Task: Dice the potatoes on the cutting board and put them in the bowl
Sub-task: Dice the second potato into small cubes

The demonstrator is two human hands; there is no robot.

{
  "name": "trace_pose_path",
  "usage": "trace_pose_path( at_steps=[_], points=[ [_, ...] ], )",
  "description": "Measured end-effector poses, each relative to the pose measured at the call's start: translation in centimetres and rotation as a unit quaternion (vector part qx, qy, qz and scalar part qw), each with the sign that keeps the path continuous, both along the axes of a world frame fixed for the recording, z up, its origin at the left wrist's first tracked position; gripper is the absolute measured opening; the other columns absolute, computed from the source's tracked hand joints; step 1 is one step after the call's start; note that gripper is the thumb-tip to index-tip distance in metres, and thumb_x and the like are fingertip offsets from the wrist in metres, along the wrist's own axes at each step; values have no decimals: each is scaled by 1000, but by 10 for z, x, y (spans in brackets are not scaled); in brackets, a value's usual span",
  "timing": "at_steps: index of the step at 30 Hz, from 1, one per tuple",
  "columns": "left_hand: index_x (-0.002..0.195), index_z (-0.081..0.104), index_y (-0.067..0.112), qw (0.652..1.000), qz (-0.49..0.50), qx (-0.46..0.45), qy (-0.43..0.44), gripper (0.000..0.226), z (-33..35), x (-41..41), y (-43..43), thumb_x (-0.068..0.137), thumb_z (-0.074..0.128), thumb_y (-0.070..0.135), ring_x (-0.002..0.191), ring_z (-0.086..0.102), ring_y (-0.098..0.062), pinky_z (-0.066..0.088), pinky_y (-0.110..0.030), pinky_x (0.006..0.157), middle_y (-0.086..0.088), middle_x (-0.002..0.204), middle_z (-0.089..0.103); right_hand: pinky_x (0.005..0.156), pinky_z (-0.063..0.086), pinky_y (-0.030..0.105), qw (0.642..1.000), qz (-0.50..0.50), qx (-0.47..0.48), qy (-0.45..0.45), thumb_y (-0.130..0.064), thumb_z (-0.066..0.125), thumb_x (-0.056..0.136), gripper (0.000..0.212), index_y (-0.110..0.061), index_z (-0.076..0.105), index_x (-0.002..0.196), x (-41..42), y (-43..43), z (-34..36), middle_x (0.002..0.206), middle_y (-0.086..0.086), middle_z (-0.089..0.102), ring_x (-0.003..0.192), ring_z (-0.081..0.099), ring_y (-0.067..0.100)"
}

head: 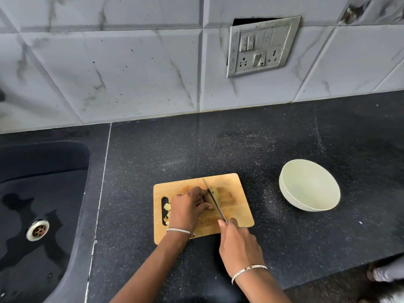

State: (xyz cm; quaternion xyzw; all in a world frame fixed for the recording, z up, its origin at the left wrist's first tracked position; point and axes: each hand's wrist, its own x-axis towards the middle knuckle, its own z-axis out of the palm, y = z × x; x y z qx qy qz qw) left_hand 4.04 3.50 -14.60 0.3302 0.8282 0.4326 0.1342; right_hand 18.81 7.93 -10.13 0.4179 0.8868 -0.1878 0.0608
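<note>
A wooden cutting board (238,206) lies on the black counter. My left hand (188,208) presses down on a potato, mostly hidden under its fingers. Pale potato slices (224,194) lie just right of the blade. My right hand (238,243) grips the handle of a knife (213,199), whose blade runs diagonally across the board against my left fingertips. More potato pieces (166,212) sit at the board's left end by the handle slot. An empty pale bowl (309,190) stands to the right of the board.
A black sink (37,206) with a metal drain and water patches lies to the left. The tiled wall with a switch plate (261,47) rises behind. The counter's front edge runs at lower right, with someone's foot (387,272) beyond it.
</note>
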Motion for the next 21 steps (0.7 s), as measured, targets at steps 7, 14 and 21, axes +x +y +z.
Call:
trace_pose_path(
  at_steps=[7,14,21],
  points=[
    [98,71,17,998,-4,-18,58,24,-1,0,-1,76,77,13,83,71,-12,55,-24,79,8,91,74,68,45,36,999,-15,-30,24,-44,25,103,41,-15,53,109,-37,11,0,105,8,65,99,64,32],
    [99,70,16,999,-3,-11,32,24,1,0,-1,77,77,12,82,70,-8,54,-22,80,8,86,75,60,39,32,1000,12,6,9,-44,19,103,41,-17,48,115,-16,4,-7,100,5,67,94,67,28],
    [97,71,16,1000,-6,6,-1,26,-1,-2,-1,74,80,10,77,69,0,54,-15,79,10,82,74,62,43,34,999,5,27,-17,-44,18,104,39,-18,46,113,-14,-2,-15,102,4,69,97,68,27]
  ],
)
